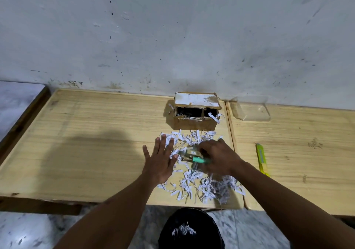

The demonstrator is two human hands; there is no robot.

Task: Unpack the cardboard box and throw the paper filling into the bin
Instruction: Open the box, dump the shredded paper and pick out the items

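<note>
**A:** What is cut off or hard to read?

**B:** Biggest first. The wooden table (76,133) runs out of view on the left. A second table (307,133) butts against it and is cropped on the right. The black bin (190,229) stands on the floor below the near table edge. The bottom of the view cuts it off, and a few white shreds lie inside it. The cardboard box (194,122) stands at the back against the wall with its flap up. Its inside is too dark to make out; only a few strips hang over the rim.

**A:** Where is the paper filling?

**B:** The paper filling (211,187) is strewn over the table, from just in front of the box to the near edge above the bin.

**A:** And the hands?

**B:** The left hand (161,162) lies flat, palm down, at the pile's left edge. Its fingers are straight and spread, with the tips on the shreds. The right hand (217,156) is curled over the middle of the pile and grips a teal stick (198,160). Something tan and labelled is with the stick, perhaps a small packet, but the blur hides what it is.

**A:** Anything smaller?

**B:** A clear plastic tub (249,108) sits by the wall on the second table. A yellow-green cutter (261,158) lies nearer, apart from the right hand.
</note>
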